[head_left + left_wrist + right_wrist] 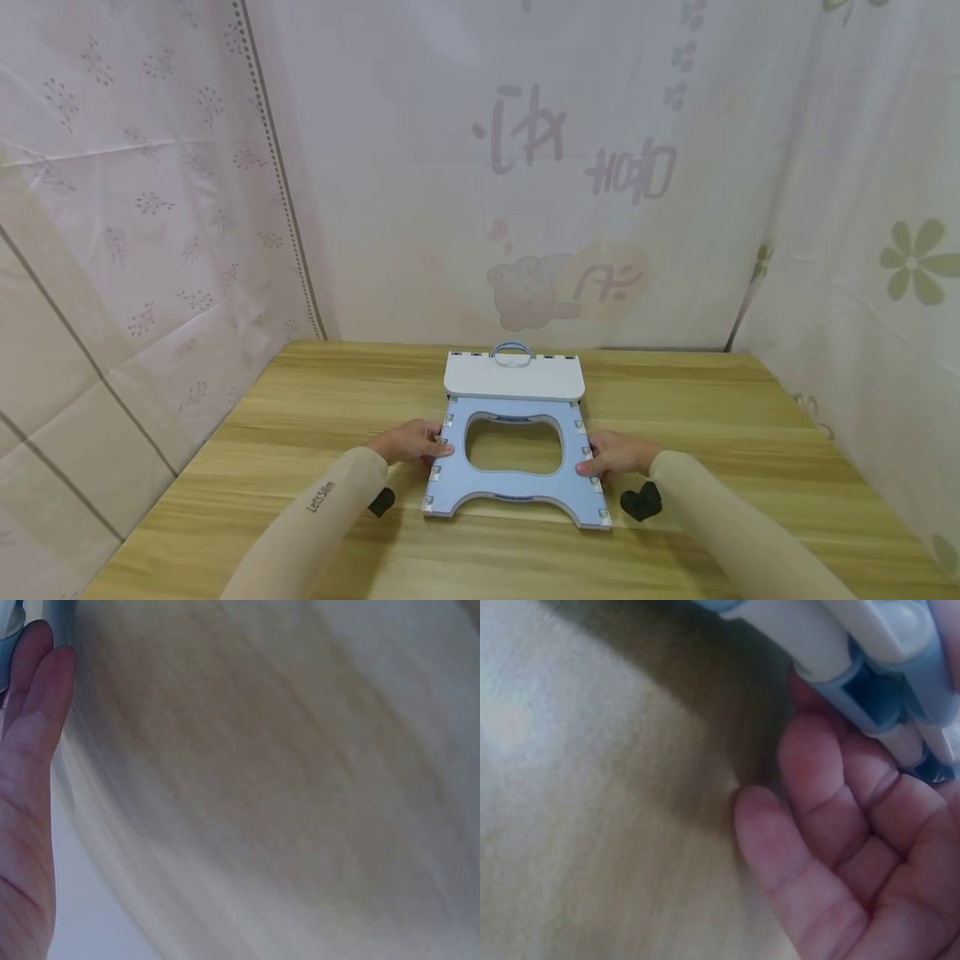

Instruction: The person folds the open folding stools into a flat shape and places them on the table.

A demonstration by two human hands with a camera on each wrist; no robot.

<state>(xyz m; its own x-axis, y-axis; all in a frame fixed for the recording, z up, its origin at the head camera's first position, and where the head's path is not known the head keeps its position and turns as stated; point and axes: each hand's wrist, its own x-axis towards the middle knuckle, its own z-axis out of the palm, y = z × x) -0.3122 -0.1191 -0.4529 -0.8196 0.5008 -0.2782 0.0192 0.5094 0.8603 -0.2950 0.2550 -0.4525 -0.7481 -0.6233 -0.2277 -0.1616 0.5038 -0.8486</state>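
Note:
A folding step stool (pixel 513 482), light blue with a white panel (pixel 514 379) folded at its far end, is held over the wooden table. A small blue carry handle (pixel 512 345) sticks up at the far edge. My left hand (pixel 411 442) grips its left side, thumb on the blue face. On the opposite side my right hand (pixel 622 454) holds the edge the same way. The right wrist view shows curled fingers (pixel 810 761) under the stool's blue-and-white hinged edge (pixel 810 637). Only a sliver of the stool shows beside the fingers in the left wrist view.
The wood-grain table (pixel 720 408) extends on both sides of the stool. Behind it hangs a pale printed cloth (pixel 420 183), with more patterned cloth at left and right. A black wrist device (pixel 641 502) sits below the right hand.

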